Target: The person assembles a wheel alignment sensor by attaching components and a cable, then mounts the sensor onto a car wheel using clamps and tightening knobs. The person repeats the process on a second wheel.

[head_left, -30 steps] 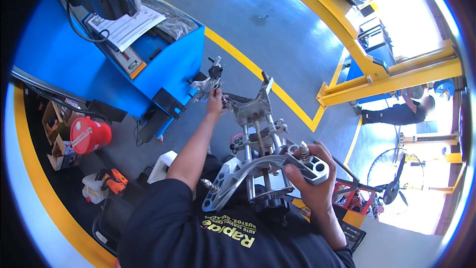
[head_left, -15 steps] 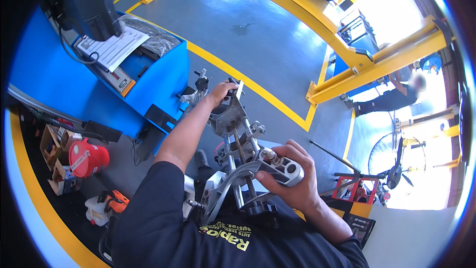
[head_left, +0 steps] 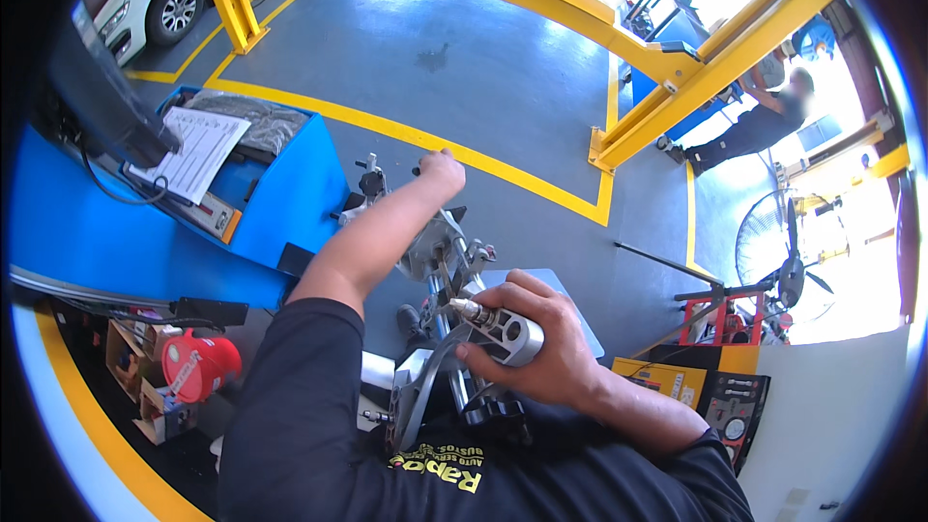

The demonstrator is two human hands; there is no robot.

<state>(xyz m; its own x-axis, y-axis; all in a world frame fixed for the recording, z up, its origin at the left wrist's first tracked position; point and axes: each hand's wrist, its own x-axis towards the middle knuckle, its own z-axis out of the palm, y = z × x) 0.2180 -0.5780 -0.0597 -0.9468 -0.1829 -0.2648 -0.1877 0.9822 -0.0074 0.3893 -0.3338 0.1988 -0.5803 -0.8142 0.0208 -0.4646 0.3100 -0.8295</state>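
Observation:
A metal wheel clamp (head_left: 447,321) with parallel rods and a threaded shaft stands upright against my body, slanting away from me. My left hand (head_left: 444,174) is closed at its far end, my forearm covering part of the frame. My right hand (head_left: 556,340) grips the clamp's near grey end bracket (head_left: 522,336), thumb beneath and fingers over the top. A shiny metal pin (head_left: 471,309) sticks out of that bracket, pointing left. The curved grey arm (head_left: 425,382) of the clamp reaches down by my shirt.
Left stands a blue cabinet (head_left: 314,169) with papers (head_left: 198,150) on top; another clamp (head_left: 371,182) hangs at its side. A red bucket (head_left: 201,364) sits lower left. Yellow lift posts (head_left: 227,0), a white car (head_left: 135,5), a fan (head_left: 788,266) and a bending person (head_left: 759,116) lie beyond.
My view has swung, bringing the white car in at upper left. My right hand and the bracket have shifted left, and the pin now points more leftward. My left hand stays at the far end.

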